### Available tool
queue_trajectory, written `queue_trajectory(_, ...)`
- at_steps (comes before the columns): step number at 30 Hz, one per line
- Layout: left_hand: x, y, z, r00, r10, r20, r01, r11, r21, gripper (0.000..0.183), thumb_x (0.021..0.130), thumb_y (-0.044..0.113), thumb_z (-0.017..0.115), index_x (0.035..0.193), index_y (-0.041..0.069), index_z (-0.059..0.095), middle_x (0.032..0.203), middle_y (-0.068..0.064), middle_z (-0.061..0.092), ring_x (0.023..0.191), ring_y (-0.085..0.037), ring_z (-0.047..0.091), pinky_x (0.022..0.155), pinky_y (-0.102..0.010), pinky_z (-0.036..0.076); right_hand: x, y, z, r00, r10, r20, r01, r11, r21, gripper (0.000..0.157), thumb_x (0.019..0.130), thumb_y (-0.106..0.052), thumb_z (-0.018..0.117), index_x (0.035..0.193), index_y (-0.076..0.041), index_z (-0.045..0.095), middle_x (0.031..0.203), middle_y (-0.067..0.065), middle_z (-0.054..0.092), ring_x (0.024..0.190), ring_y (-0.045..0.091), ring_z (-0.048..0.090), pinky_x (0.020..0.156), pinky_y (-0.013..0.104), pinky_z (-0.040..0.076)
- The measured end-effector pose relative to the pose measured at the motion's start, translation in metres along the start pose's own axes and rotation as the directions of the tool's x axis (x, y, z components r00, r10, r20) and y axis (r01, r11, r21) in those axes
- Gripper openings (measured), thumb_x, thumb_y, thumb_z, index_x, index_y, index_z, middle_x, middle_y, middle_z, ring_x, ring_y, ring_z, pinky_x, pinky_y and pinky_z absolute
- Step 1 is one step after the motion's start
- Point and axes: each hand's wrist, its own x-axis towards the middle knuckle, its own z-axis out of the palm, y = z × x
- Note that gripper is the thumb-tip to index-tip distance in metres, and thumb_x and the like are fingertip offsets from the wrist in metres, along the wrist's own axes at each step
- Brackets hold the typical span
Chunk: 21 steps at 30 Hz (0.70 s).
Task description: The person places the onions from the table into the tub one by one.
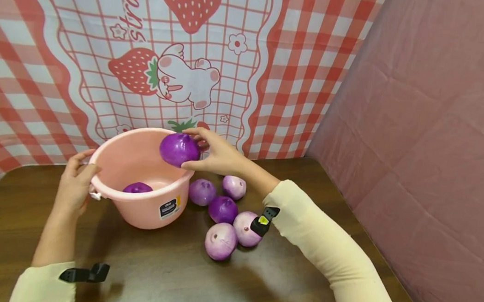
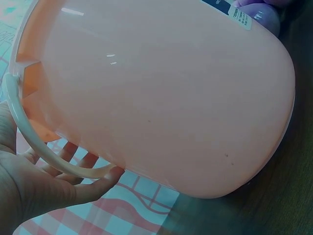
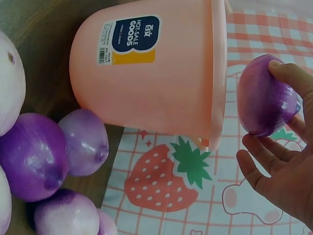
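Note:
Above the right side of a pink bucket's (image 1: 144,212) rim, my right hand (image 1: 217,153) holds a glossy purple onion (image 1: 179,149) between thumb and fingers. The right wrist view shows that onion (image 3: 266,95) just beyond the rim, with its root end toward the palm. On the bucket's left, my left hand (image 1: 72,184) grips the rim beside the handle. Seen from the left wrist, the pale curved handle (image 2: 36,139) passes across that hand's fingers. Another purple onion (image 1: 138,188) lies on the bucket floor, its lower part hidden by the front wall.
Right of the bucket, several onions (image 1: 223,210) sit in a cluster on the dark wooden table (image 1: 164,271), some deep purple, some pale. A strawberry-print cloth (image 1: 238,77) hangs behind. A pink cloth wall (image 1: 413,134) borders the right side.

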Motion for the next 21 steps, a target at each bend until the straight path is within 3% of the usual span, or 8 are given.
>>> queue_trajectory(12,0.0,0.0,0.0,1.0,0.001,0.0,-0.001,1.0,0.013,0.031,0.09,0.001,0.047,0.11,0.025,0.049,0.072,0.007,0.055,0.048,-0.002,0.053,0.038,-0.014,0.045,0.011,-0.006,0.011,0.999,0.023,0.026,-0.025,0.998,0.055,0.073,0.075,-0.023,0.078,0.137,-0.013,0.04,0.127,0.011,0.052,0.106,0.02,0.057,0.091,0.033,0.053)
queue_trajectory(21,0.0,0.0,0.0,1.0,-0.005,-0.005,0.005,1.0,0.012,0.033,0.089,0.0,0.047,0.11,0.025,0.049,0.072,0.007,0.056,0.047,-0.002,0.053,0.038,-0.014,0.044,0.017,-0.007,0.02,1.0,0.004,0.02,-0.005,0.999,0.041,0.073,0.075,-0.026,0.078,0.137,-0.013,0.041,0.128,0.01,0.053,0.104,0.02,0.056,0.085,0.022,0.052)
